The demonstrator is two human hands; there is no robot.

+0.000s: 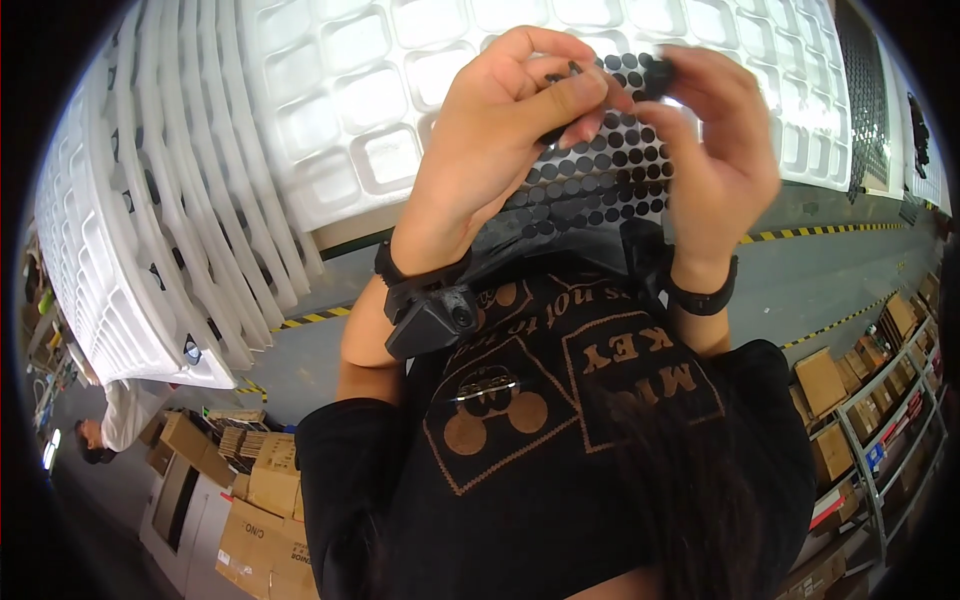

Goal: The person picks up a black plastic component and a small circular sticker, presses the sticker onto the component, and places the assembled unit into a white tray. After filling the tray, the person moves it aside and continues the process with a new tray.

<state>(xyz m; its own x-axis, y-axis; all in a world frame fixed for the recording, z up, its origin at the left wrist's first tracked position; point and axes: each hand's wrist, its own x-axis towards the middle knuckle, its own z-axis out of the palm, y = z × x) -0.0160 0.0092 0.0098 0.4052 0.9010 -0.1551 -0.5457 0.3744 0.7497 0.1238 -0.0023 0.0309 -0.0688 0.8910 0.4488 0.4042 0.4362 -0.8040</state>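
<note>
My left hand (505,125) is raised over the bench, fingers curled and thumb pressed in, closed on a few small black pieces (553,134). Their exact kind cannot be made out. Close on its right, my right hand (725,140) pinches a small dark round piece (657,78) between thumb and fingers; this hand is partly smeared by motion. The two hands' fingertips nearly meet. Beneath them lies a sheet of black round pads (600,182) set in rows, partly hidden by the hands.
White moulded trays (335,100) with square pockets cover the bench behind. More white trays (200,190) stand stacked at left. Cardboard boxes (265,530) and a person (125,415) are at lower left. Shelving with boxes (850,440) stands at right, beyond yellow-black floor tape (825,232).
</note>
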